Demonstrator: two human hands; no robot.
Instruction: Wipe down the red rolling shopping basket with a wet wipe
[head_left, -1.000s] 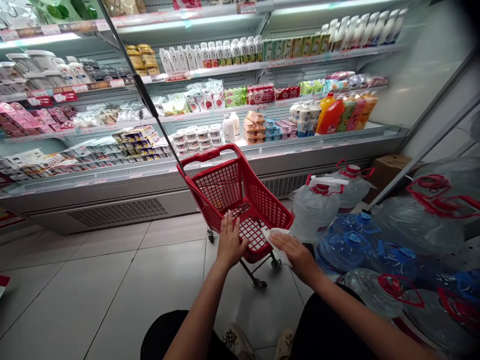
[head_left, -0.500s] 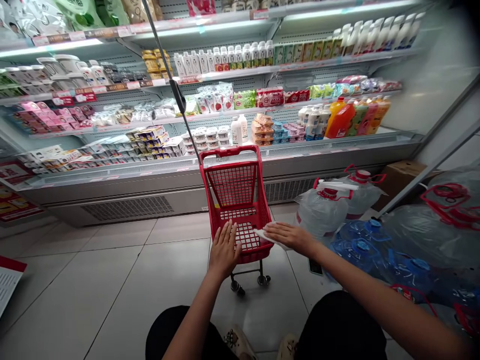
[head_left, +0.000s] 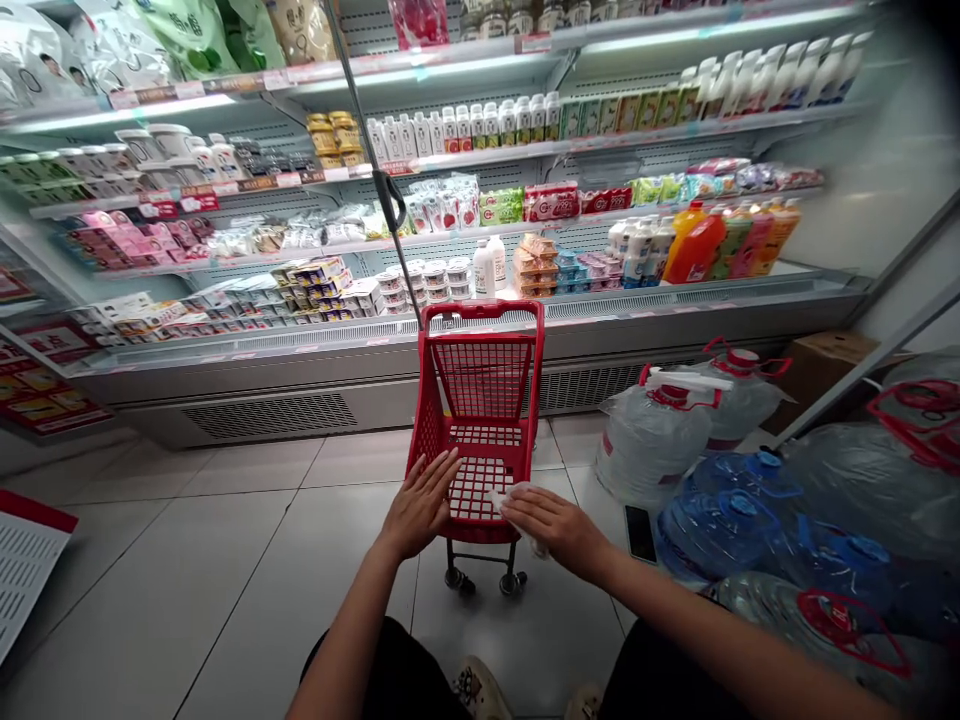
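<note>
Fingers of your left hand [head_left: 420, 505] are spread and flat, palm down on the near left rim of the red cart [head_left: 480, 400], gripping nothing. Your right hand [head_left: 551, 525] also lies with fingers extended, pressing a white cloth [head_left: 514, 497] against the cart's near right corner; it seems to press rather than clutch, though the thumb's side is hidden, so you can't be sure. Both forearms reach forward from the bottom edge, and your knees are cut off below. The cart stands upright on its wheels [head_left: 512, 583] on the tiled floor [head_left: 225, 560], with open floor to its left and in front of it. On its right the room is tighter: a phone [head_left: 640, 533] lies on the floor just beside your right wrist, and water jugs [head_left: 652, 440] crowd in beyond it, running out of view at the right edge. A dark pole [head_left: 390, 200] rises from behind the cart and leaves the top of the view. Farthest back, the chiller [head_left: 247, 415] runs along the wall; its shelf labels are too small to read.
</note>
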